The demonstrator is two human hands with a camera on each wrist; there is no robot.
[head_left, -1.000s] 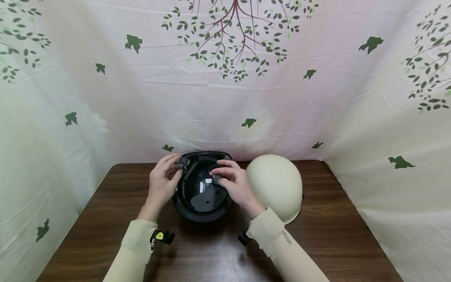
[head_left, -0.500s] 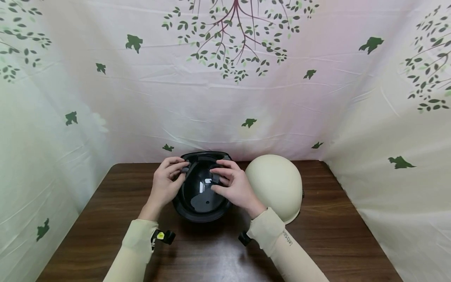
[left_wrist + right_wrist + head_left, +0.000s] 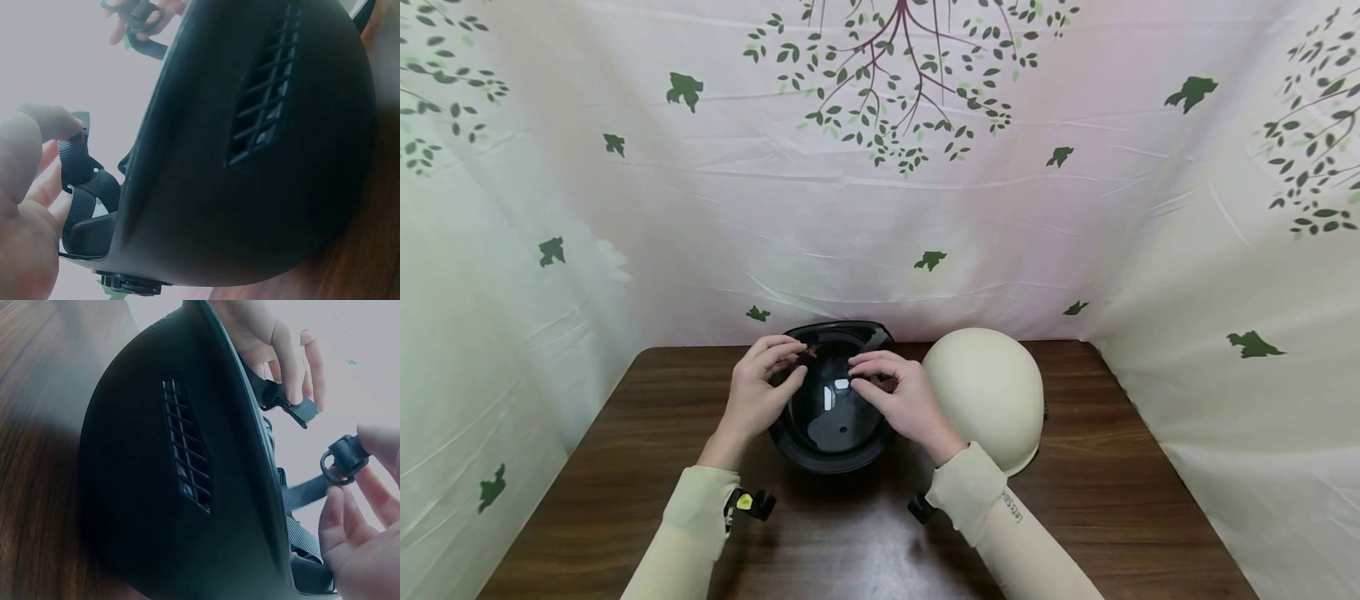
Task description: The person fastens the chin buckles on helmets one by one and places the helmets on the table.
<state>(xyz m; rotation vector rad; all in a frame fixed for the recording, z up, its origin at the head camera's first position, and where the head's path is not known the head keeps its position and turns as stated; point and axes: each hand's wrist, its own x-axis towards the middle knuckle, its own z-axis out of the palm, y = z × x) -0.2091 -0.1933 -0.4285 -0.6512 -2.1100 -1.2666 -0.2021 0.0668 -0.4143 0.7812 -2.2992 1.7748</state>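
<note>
Black helmet (image 3: 820,421) is crown-down on the tabletop (image 3: 640,442), opening up, near the far edge. Beige helmet (image 3: 985,392) sits dome-up just beside it, on the right-hand side.

Left hand (image 3: 760,387): fingers pinch the left strap (image 3: 74,150) near its free end, held up at the helmet opening. Right hand (image 3: 898,396): fingers pinch the fastener (image 3: 349,456), a dark block with a ring, at the end of the right strap (image 3: 306,492). The two strap ends are near each other, gap between, not joined.

Handling, my read: shell stiff, moderately light; the glossy inside probably slick. Round crown likely rocks or spins if the straps get pulled unevenly. Webbing looks soft and will fold or twist, so take it right behind the end hardware. Fastener looks rigid, small; hold by its sides, keep fingertips off the mating face. To shift the whole helmet, I'd use the rim (image 3: 831,460), both sides.

Pose: both forearms come in from the near side and converge, wrists outside the shell, one hand each side, fingertips facing across the opening. Neither palm appears to support the shell.
</note>
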